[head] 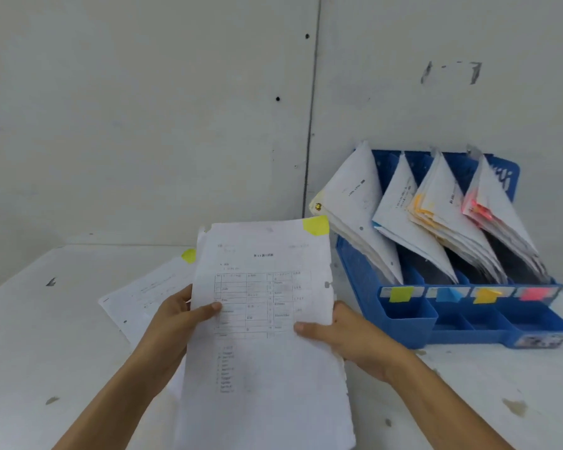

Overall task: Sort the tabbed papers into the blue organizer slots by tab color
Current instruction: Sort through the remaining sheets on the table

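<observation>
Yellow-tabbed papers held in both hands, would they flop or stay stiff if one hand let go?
Probably floppy and light: the yellow-tabbed papers look like thin sheets, gripped at both sides by the left hand and right hand. The ragged right edge suggests they tear easily.

My white paper (264,306) has a yellow tab (316,225); blue organizer (407,315) labels: yellow, blue, orange, pink.
</observation>
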